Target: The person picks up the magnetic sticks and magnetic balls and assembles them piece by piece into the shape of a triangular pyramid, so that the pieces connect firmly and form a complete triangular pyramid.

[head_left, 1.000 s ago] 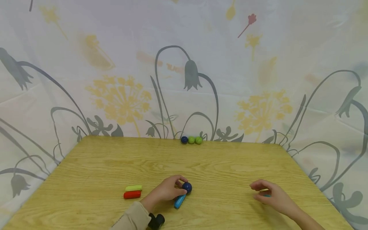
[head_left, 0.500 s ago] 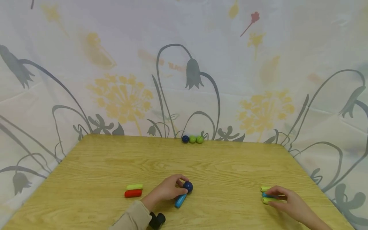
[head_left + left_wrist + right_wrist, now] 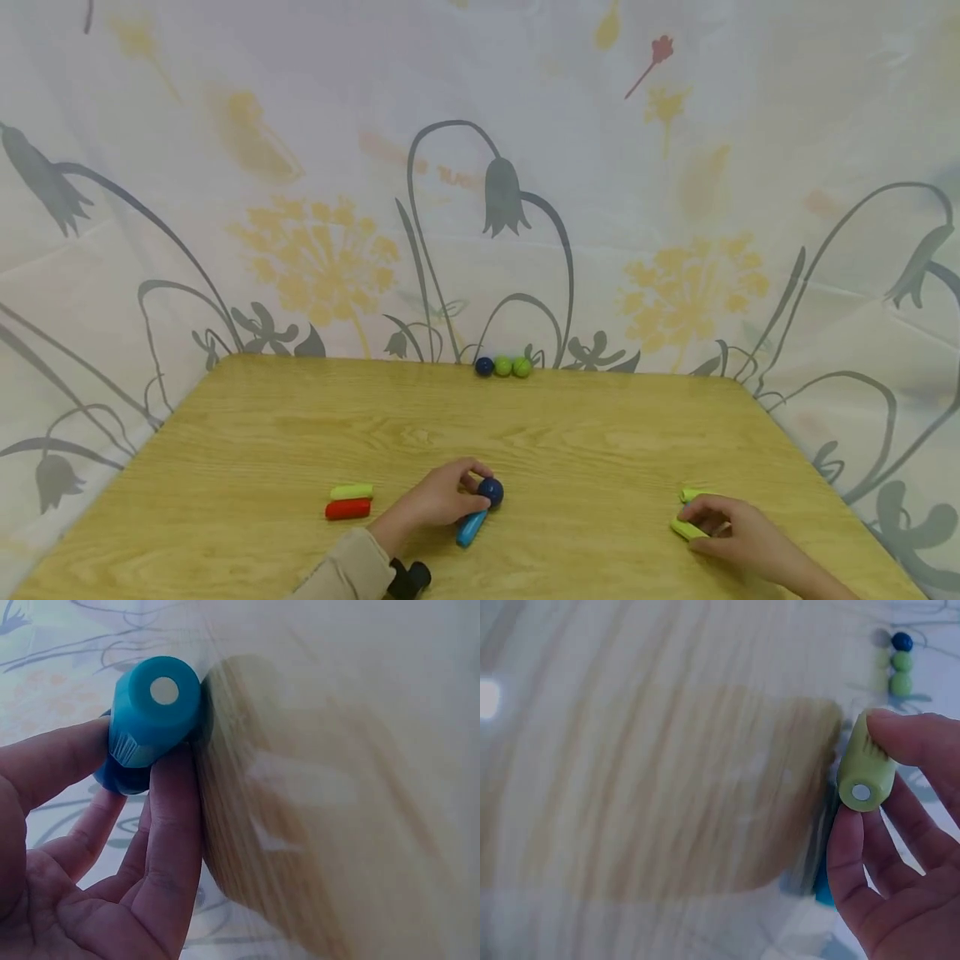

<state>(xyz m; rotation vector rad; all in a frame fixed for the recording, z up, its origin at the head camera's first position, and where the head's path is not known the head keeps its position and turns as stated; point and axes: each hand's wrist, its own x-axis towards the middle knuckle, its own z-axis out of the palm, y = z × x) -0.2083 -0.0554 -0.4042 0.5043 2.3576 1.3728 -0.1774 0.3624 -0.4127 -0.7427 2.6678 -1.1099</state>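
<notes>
Near the middle of the table, my left hand (image 3: 442, 500) pinches a dark blue ball (image 3: 491, 492) between thumb and fingers. A light blue rod (image 3: 472, 528) touches the ball's near side; in the left wrist view the rod's end (image 3: 154, 705) hides most of the ball. On the right, my right hand (image 3: 750, 537) pinches a yellow-green rod (image 3: 687, 529), its round end face showing in the right wrist view (image 3: 866, 769). Beyond those fingers lie another yellow-green rod (image 3: 694, 494) and a blue rod, mostly hidden; a blue end (image 3: 824, 891) shows below the fingers.
A yellow-green rod (image 3: 352, 492) and a red rod (image 3: 348, 509) lie side by side left of my left hand. At the table's back edge stand a dark blue ball (image 3: 484, 367) and two green balls (image 3: 512, 366). A black object (image 3: 409, 578) is by the left sleeve.
My right hand has come down onto the group of rods at the right and taken hold of the nearest yellow-green one, now turned at an angle. My left hand has stayed at the ball.
</notes>
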